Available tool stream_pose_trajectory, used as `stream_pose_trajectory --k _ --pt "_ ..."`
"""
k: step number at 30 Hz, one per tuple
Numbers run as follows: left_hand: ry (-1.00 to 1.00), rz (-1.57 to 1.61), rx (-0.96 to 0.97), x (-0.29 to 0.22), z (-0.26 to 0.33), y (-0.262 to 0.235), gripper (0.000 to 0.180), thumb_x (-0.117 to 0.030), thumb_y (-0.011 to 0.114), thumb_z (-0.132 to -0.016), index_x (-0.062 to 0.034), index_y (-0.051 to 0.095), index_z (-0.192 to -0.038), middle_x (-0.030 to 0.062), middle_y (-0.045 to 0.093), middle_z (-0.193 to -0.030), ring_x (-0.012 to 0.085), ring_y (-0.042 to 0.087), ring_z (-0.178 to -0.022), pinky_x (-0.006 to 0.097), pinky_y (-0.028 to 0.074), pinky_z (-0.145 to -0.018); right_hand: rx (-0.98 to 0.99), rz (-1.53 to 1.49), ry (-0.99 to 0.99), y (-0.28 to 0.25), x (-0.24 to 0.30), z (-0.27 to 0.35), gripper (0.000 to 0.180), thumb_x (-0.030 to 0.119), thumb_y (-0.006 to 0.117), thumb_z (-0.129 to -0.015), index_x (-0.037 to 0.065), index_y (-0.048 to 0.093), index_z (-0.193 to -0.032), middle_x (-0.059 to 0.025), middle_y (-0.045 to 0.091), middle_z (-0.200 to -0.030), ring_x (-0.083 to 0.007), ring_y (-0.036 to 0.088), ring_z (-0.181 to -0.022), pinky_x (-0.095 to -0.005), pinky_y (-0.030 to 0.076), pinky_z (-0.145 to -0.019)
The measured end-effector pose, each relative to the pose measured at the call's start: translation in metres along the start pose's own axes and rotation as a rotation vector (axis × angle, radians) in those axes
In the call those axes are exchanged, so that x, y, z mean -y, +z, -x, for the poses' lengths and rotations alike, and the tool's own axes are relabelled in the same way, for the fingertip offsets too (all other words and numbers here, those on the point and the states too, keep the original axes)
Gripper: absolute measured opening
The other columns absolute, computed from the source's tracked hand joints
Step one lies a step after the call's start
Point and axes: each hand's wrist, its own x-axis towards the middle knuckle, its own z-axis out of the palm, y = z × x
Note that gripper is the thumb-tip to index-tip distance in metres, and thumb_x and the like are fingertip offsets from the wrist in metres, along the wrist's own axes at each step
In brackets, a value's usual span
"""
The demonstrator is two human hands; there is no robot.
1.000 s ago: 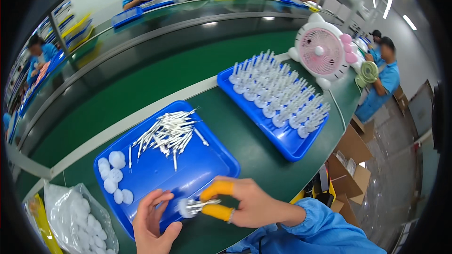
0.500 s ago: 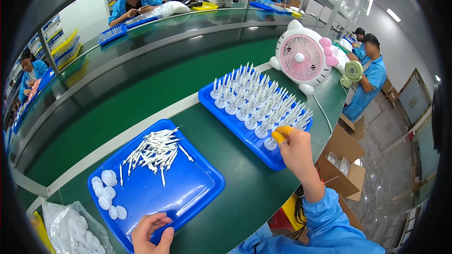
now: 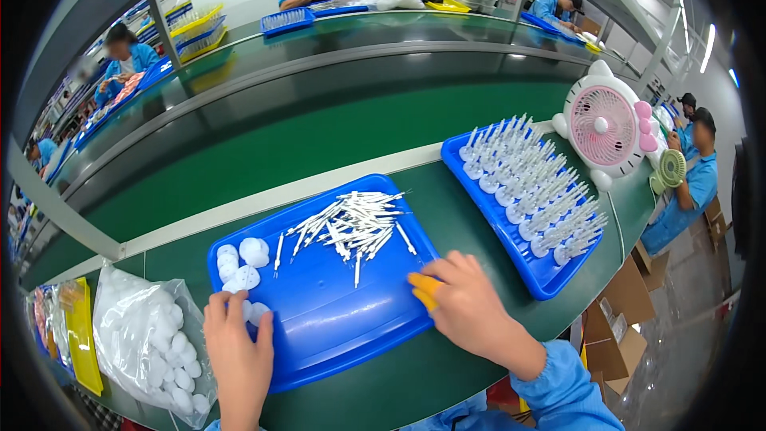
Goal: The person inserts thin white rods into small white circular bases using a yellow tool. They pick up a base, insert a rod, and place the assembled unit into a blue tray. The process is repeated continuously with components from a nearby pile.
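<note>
My left hand (image 3: 238, 351) is at the left side of a blue tray (image 3: 335, 343), thumb and fingers apart, beside small round white plastic discs (image 3: 242, 278). One disc lies between its thumb and forefinger; whether they touch it I cannot tell. My right hand (image 3: 471, 303), with yellow finger covers on two fingers, is over the tray's right edge, fingers loosely stretched and nothing visible in them. A heap of thin white sticks with fine wire ends (image 3: 351, 223) lies in the tray's far half. In a second blue tray (image 3: 519, 259) stand rows of white sticks upright on clear round bases (image 3: 535, 191).
A clear bag of white discs (image 3: 152, 335) lies left of the near tray, beside a yellow tray (image 3: 80, 335). A pink and white fan (image 3: 602, 128) stands at the far right. Cardboard boxes (image 3: 614, 343) are on the floor to the right. Co-workers sit across the green bench.
My right hand has left the tray of upright sticks and come left to the near tray. My left hand has moved forward to the discs. The view has shifted leftward.
</note>
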Motion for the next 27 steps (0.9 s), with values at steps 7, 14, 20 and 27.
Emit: stream_pose_trajectory --k 7,14,20,27 --pt "0.002 0.082 0.098 0.003 -0.001 -0.016 0.044 -0.001 0.086 -0.078 0.0041 0.068 -0.117 0.0185 0.062 -0.11 0.0395 0.065 -0.098 0.047 0.053 -0.086 0.015 0.228 -0.086 0.029 -0.012 -0.06 0.028 0.001 0.067 -0.084 0.0 0.08 -0.109 -0.0112 0.067 -0.109 -0.0294 0.057 -0.11 -0.0414 0.046 -0.09" --pt "-0.008 0.184 0.13 0.014 -0.004 -0.019 0.039 -0.002 0.085 -0.079 0.002 0.071 -0.115 0.0161 0.065 -0.097 0.0344 0.066 -0.088 0.044 0.054 -0.078 0.138 0.016 -0.119 0.027 0.003 -0.05 0.027 -0.006 0.075 -0.072 -0.003 0.079 -0.098 -0.0109 0.065 -0.102 -0.0294 0.057 -0.105 -0.0406 0.047 -0.09" --pt "0.027 0.095 0.129 0.019 -0.003 -0.022 0.033 0.002 0.077 -0.086 0.0025 0.071 -0.118 0.0174 0.068 -0.102 0.0325 0.069 -0.082 0.042 0.056 -0.075 0.247 -0.071 -0.139 0.014 0.015 -0.039 0.03 -0.007 0.075 -0.071 -0.004 0.075 -0.101 -0.0124 0.064 -0.102 -0.0317 0.058 -0.101 -0.0421 0.048 -0.089" --pt "-0.27 0.864 0.17 -0.008 0.002 -0.021 0.024 0.008 0.065 -0.096 0.0072 0.069 -0.12 0.0144 0.067 -0.105 0.0258 0.079 -0.082 0.031 0.061 -0.068 0.143 -0.569 -0.016 0.007 0.055 -0.028 0.031 0.002 0.081 -0.087 0.001 0.074 -0.117 -0.0137 0.07 -0.096 -0.0328 0.064 -0.092 -0.0405 0.051 -0.081"
